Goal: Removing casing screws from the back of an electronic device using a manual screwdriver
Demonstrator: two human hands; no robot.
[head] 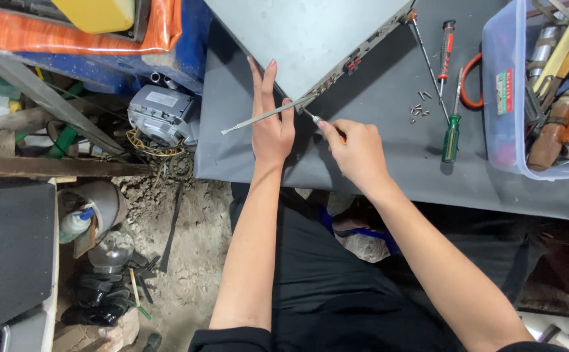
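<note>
Two hands work at the corner of a grey metal case on a dark bench.

Off the bench's left edge, a grey motor part [162, 116] lies on the dirt floor among scrap. The left hand [271, 127] rests flat with its grip spread, fingers straight along the left side of the grey metal case [304, 39], which sits at the far edge of the bench [389, 156]; a thin metal strip [258, 117] crosses over that hand toward the case's near corner. Just beside it, the right hand [356, 153] has its grip pressed together around a small screwdriver [315, 120], the tip touching that corner. Further right lie loose screws [419, 107], a long thin screwdriver [428, 62], a red-handled one [447, 45] and a green-handled one [452, 127]. At the right edge stands a clear plastic tub [503, 91] full of tools.
</note>
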